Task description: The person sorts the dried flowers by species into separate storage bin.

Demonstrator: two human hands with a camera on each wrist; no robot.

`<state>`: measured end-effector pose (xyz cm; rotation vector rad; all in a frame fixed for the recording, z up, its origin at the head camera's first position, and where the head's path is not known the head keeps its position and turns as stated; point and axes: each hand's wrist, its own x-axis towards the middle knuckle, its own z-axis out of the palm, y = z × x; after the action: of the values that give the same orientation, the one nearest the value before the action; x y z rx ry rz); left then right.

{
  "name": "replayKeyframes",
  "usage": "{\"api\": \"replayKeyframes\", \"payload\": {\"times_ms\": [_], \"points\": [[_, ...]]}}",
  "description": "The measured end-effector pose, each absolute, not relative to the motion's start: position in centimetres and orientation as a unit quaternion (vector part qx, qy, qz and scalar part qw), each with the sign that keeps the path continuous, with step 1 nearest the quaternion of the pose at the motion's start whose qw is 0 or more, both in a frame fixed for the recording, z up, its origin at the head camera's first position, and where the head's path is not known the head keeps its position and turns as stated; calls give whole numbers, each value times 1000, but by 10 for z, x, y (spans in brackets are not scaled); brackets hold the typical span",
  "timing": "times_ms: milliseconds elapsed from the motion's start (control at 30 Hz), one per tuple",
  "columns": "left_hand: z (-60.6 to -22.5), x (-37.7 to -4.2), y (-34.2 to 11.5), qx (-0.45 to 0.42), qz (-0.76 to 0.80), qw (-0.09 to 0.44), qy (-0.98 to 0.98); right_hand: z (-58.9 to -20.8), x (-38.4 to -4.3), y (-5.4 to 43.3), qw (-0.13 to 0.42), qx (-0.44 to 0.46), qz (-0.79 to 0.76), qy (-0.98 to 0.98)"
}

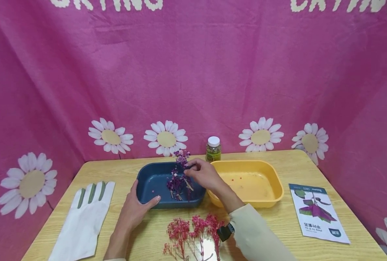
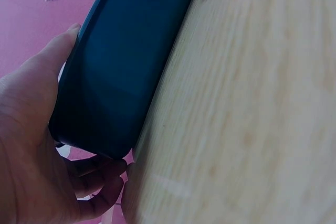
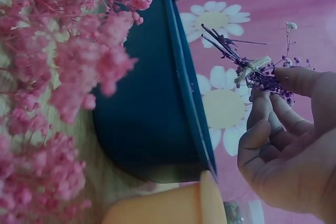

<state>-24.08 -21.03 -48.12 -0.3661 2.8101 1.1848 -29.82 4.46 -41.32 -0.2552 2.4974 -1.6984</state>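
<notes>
The dark blue basin [image 1: 180, 205] stands on the table, its left end held by my left hand [image 1: 135, 209]. In the left wrist view the thumb lies along the basin's rim while the other fingers curl round its end. My right hand [image 1: 206, 174] pinches a small bunch of dried purple flowers [image 1: 176, 181] above the basin. Pale twine [image 3: 254, 67] binds the stems in the right wrist view, and the stems stick out past the fingertips. Whether the lower flowers in the head view touch the basin's floor, I cannot tell.
A yellow basin [image 1: 276, 195] adjoins on the right, with small red bits inside. Behind stands a white-capped jar [image 1: 213, 149]. Pink dried flowers [image 1: 178, 233] lie in front, near my right sleeve. White gloves [image 1: 82, 221] lie left; a seed packet [image 1: 319, 214] lies right.
</notes>
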Motion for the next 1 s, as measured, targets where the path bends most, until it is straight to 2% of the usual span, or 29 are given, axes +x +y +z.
{"api": "replayKeyframes", "payload": {"times_ms": [300,467,700,1000], "points": [[-481,-243,-210,-114,381,32,917,-426,-317,24,48,-62,-562,823],[-481,-242,-209,-120,380,35,916,-429,-320,15,62,-36,-549,833],[-479,-240,-208,-123,378,34,917,-435,-321,1,46,4,-439,897],[-479,-241,-207,-121,374,36,919,-445,-312,-6,43,-26,-334,941]]}}
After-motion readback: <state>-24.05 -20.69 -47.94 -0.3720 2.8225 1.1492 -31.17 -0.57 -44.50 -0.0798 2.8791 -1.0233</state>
